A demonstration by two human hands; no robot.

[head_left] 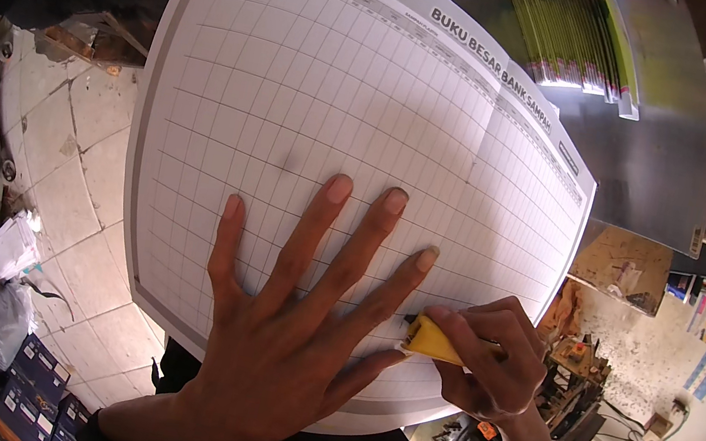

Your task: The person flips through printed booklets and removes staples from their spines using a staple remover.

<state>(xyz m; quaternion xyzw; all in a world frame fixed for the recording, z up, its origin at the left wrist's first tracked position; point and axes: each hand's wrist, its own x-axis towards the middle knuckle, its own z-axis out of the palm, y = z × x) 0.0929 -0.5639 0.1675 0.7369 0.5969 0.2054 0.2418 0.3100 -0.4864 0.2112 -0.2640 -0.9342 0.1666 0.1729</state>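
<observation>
A large white ledger sheet, printed with a ruled grid and a heading along its far edge, fills the middle of the view. Spread flat on its near part is my left hand, fingers apart and palm down. To its right, my right hand is closed round a small yellow object with a dark tip, pressed against or just above the paper by my left thumb. Its exact kind is partly hidden by my fingers. A faint grey smudge marks the grid beyond my left fingers.
A stack of yellow-green booklets lies on a shiny metal surface at the far right. White floor tiles, a plastic bag and dark boxes are on the left. Cluttered tools stand low on the right.
</observation>
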